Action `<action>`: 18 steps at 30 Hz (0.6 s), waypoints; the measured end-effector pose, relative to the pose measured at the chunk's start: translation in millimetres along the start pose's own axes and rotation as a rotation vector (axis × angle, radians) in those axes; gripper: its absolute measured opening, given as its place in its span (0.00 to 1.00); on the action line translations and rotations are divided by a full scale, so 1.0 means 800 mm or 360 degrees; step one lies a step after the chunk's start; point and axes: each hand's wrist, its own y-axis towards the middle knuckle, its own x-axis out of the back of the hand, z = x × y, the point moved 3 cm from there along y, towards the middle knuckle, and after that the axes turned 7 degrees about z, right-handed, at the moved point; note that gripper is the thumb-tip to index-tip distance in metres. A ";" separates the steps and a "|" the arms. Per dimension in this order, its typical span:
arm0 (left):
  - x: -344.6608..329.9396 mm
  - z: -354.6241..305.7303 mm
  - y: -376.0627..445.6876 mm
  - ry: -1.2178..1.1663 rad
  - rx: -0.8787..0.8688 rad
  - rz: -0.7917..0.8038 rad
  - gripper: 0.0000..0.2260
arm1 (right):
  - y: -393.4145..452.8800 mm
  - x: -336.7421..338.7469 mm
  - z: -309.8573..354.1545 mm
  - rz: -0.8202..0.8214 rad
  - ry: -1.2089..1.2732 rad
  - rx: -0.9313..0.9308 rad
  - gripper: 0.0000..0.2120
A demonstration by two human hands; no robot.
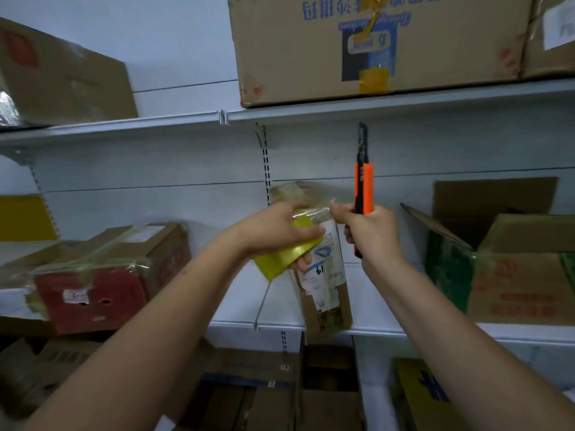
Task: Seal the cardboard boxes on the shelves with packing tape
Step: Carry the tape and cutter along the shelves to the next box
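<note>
Left hand grips a yellow tape roll against a small box on the shelf, while right hand clasps an upright orange knife.

Yellowish packing tape roll and small labelled cardboard box
The box stands tilted at the shelf edge, film-wrapped; the roll sits before it.

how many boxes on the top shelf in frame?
3. One tilted at far left, a large one at centre right, and one cut off at the right edge. More may sit outside the frame.
</note>
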 end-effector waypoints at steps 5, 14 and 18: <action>0.077 0.020 -0.025 0.1063 0.0072 -0.0322 0.26 | 0.037 0.036 0.000 -0.0303 0.0164 -0.0041 0.09; 0.109 0.073 0.022 0.1207 0.0118 -0.0446 0.24 | 0.082 0.024 -0.049 -0.0252 0.0259 -0.0178 0.08; 0.098 0.098 0.061 0.1222 0.0074 -0.0503 0.25 | 0.101 0.018 -0.087 -0.0186 0.0287 -0.0396 0.09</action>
